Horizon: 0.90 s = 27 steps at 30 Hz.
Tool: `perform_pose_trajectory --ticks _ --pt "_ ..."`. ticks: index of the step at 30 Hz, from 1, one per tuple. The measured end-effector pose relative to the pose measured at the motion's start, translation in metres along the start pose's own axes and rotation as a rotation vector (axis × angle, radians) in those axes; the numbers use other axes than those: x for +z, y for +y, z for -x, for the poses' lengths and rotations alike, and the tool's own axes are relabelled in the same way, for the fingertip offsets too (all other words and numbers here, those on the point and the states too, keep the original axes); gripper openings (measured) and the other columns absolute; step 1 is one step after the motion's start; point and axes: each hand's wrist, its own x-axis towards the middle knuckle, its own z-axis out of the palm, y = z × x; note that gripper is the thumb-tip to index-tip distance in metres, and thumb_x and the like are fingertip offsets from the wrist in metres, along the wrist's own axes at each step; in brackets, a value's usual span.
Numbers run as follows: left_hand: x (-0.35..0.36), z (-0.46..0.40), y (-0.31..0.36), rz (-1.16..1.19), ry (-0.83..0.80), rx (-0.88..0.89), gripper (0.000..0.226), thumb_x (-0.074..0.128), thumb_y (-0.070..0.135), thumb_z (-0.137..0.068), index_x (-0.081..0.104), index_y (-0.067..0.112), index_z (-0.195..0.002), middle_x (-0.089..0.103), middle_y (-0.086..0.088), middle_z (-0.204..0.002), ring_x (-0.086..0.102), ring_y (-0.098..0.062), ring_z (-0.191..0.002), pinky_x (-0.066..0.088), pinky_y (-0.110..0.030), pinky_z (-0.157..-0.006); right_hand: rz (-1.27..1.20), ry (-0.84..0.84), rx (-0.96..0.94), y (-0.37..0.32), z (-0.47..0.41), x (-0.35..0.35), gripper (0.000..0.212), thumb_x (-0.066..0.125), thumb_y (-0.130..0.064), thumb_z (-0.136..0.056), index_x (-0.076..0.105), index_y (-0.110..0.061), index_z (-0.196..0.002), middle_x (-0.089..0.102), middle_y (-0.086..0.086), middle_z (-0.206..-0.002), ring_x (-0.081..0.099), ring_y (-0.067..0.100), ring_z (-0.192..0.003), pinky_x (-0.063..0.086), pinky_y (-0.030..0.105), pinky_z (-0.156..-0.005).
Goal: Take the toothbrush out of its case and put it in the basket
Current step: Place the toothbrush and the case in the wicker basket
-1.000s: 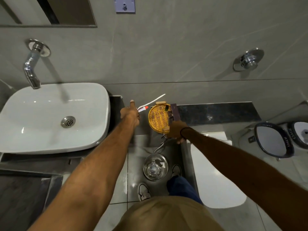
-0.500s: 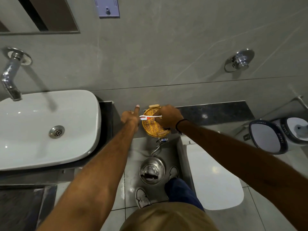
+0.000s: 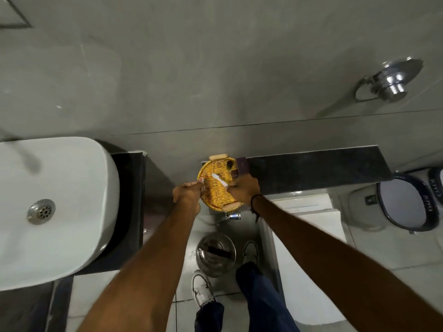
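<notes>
Both hands meet over a round yellow woven basket (image 3: 217, 188) that sits at the left end of a dark stone ledge (image 3: 311, 168) against a grey tiled wall. Fingers of the right hand (image 3: 243, 189) are closed on the lower end of a white toothbrush (image 3: 218, 179), which slants up and to the left across the inside of the basket; whether it touches the weave cannot be told. At the basket's left rim the left hand (image 3: 188, 196) is curled, with something small, red and white, pinched at its fingertips; it is too blurred to identify. A dark cord circles the right wrist. A small dark item lies near the basket's far edge, and a dark purple block (image 3: 242, 167) stands just beside the basket on the ledge.

To the left, a white washbasin (image 3: 60, 212) with a metal drain rests on a dark counter. Below the ledge, a shiny metal bin (image 3: 215, 254) stands on the floor between a white shoe and a blue trouser leg. A white toilet lid (image 3: 309, 259) lies under the right forearm. A chrome fitting (image 3: 388, 83) is mounted on the wall at upper right.
</notes>
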Motion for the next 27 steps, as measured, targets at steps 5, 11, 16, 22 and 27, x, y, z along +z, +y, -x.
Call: perform_pose_trajectory --ticks 5,11,16,22,27 --pt "0.031 -0.037 -0.015 -0.115 0.135 0.071 0.009 0.081 0.014 -0.085 0.072 0.014 -0.085 0.070 -0.003 -0.088 0.063 -0.021 -0.090 0.050 -0.026 -0.079 -0.026 0.222 0.046 0.011 -0.035 0.043 0.022 0.064 -0.025 -0.091 0.078 -0.008 -0.091 0.078 0.013 -0.095 0.074 0.033 -0.090 0.060 0.036 -0.076" --pt "0.061 -0.067 -0.034 -0.371 0.194 0.252 0.007 0.079 0.008 -0.086 0.078 0.014 -0.083 0.080 -0.008 -0.101 0.069 -0.016 -0.088 0.054 -0.021 -0.081 0.101 0.141 -0.008 0.025 -0.068 0.070 0.022 0.070 -0.028 -0.092 0.076 -0.010 -0.103 0.077 0.012 -0.104 0.072 0.033 -0.097 0.062 0.043 -0.088" --pt "0.064 -0.072 -0.044 -0.667 0.203 0.424 0.011 0.071 0.004 -0.091 0.080 0.006 -0.095 0.079 -0.013 -0.105 0.075 -0.026 -0.099 0.051 -0.024 -0.081 0.182 0.061 -0.090 0.031 -0.083 0.078 0.028 0.068 -0.028 -0.095 0.072 -0.010 -0.116 0.075 0.015 -0.113 0.071 0.034 -0.104 0.060 0.047 -0.096" --pt "0.060 -0.069 -0.042 -0.883 0.195 0.524 0.017 0.064 0.004 -0.096 0.077 0.005 -0.105 0.076 -0.015 -0.113 0.073 -0.031 -0.104 0.056 -0.032 -0.087 0.215 0.018 -0.123 0.032 -0.087 0.080 0.018 0.064 -0.019 -0.097 0.073 -0.006 -0.104 0.074 0.015 -0.106 0.072 0.034 -0.099 0.061 0.045 -0.092" --pt "0.043 -0.051 -0.032 -1.021 0.099 0.615 0.018 0.064 0.005 -0.096 0.073 0.004 -0.112 0.072 -0.018 -0.120 0.073 -0.033 -0.105 0.059 -0.036 -0.089 0.115 0.001 -0.121 0.029 -0.073 0.069 0.014 0.064 -0.016 -0.094 0.075 -0.006 -0.093 0.074 0.015 -0.101 0.071 0.034 -0.095 0.062 0.044 -0.089"
